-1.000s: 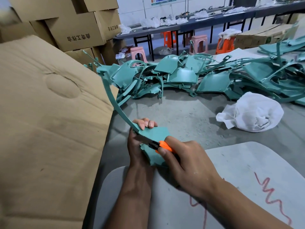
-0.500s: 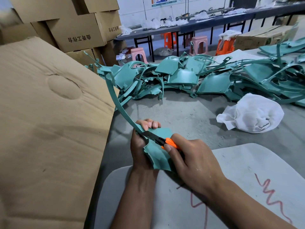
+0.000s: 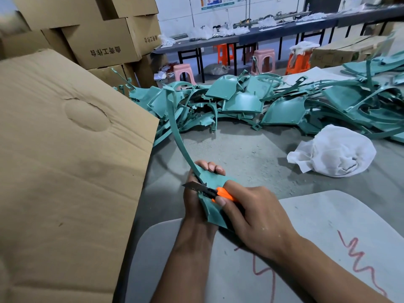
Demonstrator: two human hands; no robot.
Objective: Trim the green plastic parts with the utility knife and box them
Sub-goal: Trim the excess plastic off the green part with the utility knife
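Left hand (image 3: 193,199) fingers curl round the green part (image 3: 211,182). Right hand (image 3: 251,217) grips the orange knife (image 3: 213,192), blade lying across the part just below the left fingertips (image 3: 211,166).

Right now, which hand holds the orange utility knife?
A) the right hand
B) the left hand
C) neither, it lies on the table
A: the right hand grips the orange utility knife, blade out over the green part that the left hand holds.
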